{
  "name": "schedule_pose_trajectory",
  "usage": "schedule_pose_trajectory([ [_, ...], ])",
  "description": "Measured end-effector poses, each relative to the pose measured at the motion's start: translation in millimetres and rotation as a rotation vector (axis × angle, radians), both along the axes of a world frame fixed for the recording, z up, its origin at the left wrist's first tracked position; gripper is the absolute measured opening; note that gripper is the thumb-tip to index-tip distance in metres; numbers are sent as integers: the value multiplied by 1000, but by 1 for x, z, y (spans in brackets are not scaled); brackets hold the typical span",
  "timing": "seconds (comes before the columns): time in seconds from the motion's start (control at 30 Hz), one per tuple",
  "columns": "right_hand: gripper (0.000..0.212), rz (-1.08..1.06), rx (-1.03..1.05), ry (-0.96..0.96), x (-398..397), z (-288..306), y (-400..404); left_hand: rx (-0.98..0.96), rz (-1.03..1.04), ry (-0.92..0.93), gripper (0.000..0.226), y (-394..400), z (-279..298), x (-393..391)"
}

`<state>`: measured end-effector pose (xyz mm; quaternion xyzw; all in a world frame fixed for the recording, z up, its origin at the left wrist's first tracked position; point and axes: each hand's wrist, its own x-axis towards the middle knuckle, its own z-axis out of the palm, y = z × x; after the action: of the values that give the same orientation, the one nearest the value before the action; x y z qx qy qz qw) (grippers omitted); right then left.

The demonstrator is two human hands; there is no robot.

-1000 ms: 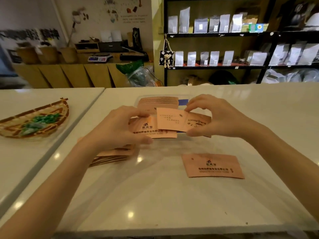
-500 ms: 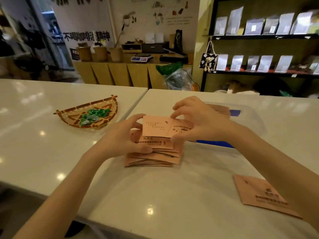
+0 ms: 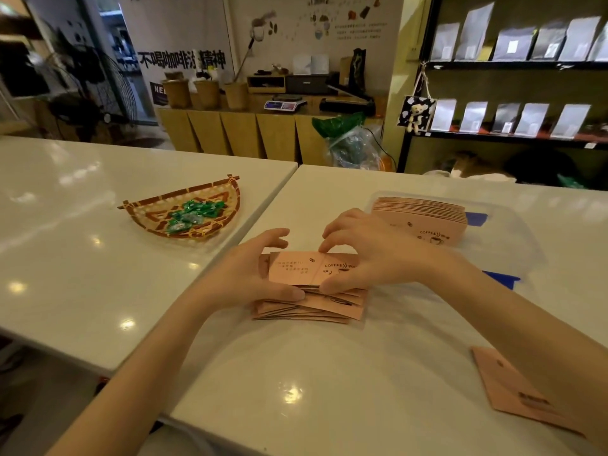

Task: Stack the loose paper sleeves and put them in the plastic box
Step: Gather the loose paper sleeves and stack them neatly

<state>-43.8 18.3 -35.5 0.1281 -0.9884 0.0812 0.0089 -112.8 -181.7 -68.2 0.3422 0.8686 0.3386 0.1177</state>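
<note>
A loose pile of pink paper sleeves (image 3: 312,306) lies on the white table in front of me. Both hands grip the top few sleeves (image 3: 296,271) just above the pile: my left hand (image 3: 243,274) on their left end, my right hand (image 3: 365,255) on their right end. Behind and to the right stands a clear plastic box (image 3: 506,238) with blue clips; a neat stack of sleeves (image 3: 424,215) sits inside it. One single sleeve (image 3: 513,393) lies flat near the right front, partly under my right forearm.
A woven fan-shaped basket (image 3: 148,215) with green wrapped sweets sits on the adjoining table to the left. A gap runs between the two tables. Shelves with bags and a counter stand at the back.
The camera has swung left, so the single sleeve now sits at the right edge. Both hands have lowered the held sleeves onto the pile at the left.
</note>
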Motion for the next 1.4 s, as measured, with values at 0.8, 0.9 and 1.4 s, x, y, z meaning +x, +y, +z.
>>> schedule_pose_trajectory([
  [0.8, 40, -374, -233, 187, 145, 21, 84, 34, -576, 358, 78, 130, 43, 93],
  [0.9, 44, -502, -260, 82, 171, 15, 92, -55, -605, 337, 76, 144, 31, 105],
  [1.4, 68, -587, -134, -149, 225, -24, 112, -180, -701, 359, 75, 161, -15, 127],
])
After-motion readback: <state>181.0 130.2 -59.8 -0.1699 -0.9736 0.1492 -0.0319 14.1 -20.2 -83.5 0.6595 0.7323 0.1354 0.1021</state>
